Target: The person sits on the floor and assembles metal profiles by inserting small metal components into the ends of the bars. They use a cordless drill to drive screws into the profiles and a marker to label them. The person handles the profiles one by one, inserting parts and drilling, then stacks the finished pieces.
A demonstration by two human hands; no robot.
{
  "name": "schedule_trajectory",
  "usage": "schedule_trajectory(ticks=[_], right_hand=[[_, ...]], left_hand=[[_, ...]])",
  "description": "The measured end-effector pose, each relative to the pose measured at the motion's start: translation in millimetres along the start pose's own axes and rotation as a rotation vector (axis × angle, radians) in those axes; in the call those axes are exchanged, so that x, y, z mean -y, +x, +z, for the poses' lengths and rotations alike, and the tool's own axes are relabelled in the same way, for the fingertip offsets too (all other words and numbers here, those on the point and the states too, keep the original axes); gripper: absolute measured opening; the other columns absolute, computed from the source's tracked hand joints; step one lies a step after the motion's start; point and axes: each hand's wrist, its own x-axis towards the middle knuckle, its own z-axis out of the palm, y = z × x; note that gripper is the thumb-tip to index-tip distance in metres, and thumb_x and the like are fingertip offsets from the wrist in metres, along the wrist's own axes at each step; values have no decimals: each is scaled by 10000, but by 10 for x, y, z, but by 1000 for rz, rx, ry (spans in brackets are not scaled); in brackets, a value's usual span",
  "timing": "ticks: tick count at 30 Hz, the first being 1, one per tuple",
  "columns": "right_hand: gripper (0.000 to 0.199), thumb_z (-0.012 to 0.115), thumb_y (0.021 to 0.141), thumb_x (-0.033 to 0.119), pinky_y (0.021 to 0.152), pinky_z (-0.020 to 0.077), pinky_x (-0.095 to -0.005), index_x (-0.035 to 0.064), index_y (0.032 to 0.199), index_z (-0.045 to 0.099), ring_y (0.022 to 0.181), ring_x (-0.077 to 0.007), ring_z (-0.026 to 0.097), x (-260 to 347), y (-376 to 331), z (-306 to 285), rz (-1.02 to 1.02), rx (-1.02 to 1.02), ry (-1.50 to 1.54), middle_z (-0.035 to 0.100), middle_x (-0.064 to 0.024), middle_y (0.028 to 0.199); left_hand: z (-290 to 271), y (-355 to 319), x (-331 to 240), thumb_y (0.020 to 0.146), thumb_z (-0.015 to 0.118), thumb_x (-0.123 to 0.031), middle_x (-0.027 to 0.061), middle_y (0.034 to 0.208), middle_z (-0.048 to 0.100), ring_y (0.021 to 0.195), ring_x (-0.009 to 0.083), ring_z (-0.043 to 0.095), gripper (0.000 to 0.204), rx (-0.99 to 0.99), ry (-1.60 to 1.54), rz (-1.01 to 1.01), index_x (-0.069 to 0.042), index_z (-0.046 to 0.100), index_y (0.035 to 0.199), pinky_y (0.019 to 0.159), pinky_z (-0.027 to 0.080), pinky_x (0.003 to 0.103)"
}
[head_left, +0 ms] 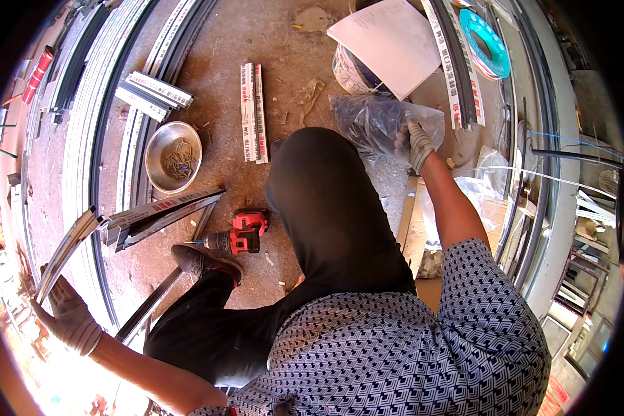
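At the far left, my gloved left hand (71, 320) is closed around the lower end of a film-covered metal profile (68, 249), which slants up and away from it. My right hand (417, 145), also gloved, grips the edge of a clear plastic bag (371, 125) to the right of my knee. Dark contents show dimly through the bag, but I cannot make out what they are. More cut profiles (156, 216) lie just beyond the left hand's piece. A red and black cordless drill (241, 234) rests on the floor by my shoe.
A metal bowl of screws (173, 158) stands at the left, near long stacked profiles (107, 104). Two short profiles (254, 111) lie ahead. A paper sheet (388, 41) covers a bucket (353, 71); a turquoise tape roll (484, 43) and cardboard (412, 222) are at the right.
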Motion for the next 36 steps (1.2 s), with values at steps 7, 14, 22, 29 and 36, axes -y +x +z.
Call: schedule_trajectory(ticks=[7,14,22,29,36], right_hand=[[460,712,941,499,751,562,-431,113,1178,628,873,-223,645,-82,108,-27,-258,-94,-137,654,-58,1011],[610,723,909,543,961,478,-344,25,1229,686,1028,-216,642,-70,31,69,-460,-200,-426,716,-82,1099],[589,662,963,518,942,490,-329,22,1280,651,1015,-200,627,-50,64,40,-408,-228,-454,691,-77,1143],[393,686,967,396,535,525,-333,38,1128,701,725,-168,642,-141,209,-3,-449,-262,-344,705,-66,939],[607,633,936,601,708,563,-444,35,1150,688,731,-218,649,-168,455,-265,-520,-369,-669,707,-76,938]], left_hand=[[32,-22,19,950,707,-216,285,1516,429,1401,370,472,769,18,0,-4,127,292,1500,1166,461,471],[9,-19,-8,954,705,-226,286,1514,430,1408,367,465,761,22,5,-9,132,305,1493,1175,452,466],[68,-41,22,958,695,-201,281,1554,362,1440,363,408,775,-3,-2,-3,116,262,1517,1196,414,470],[43,-16,32,959,692,-196,287,1553,359,1440,370,406,773,13,1,-10,119,260,1517,1189,421,479],[116,-35,78,946,710,-188,299,1513,418,1409,370,459,747,-25,-6,-2,140,310,1485,1170,462,469]])
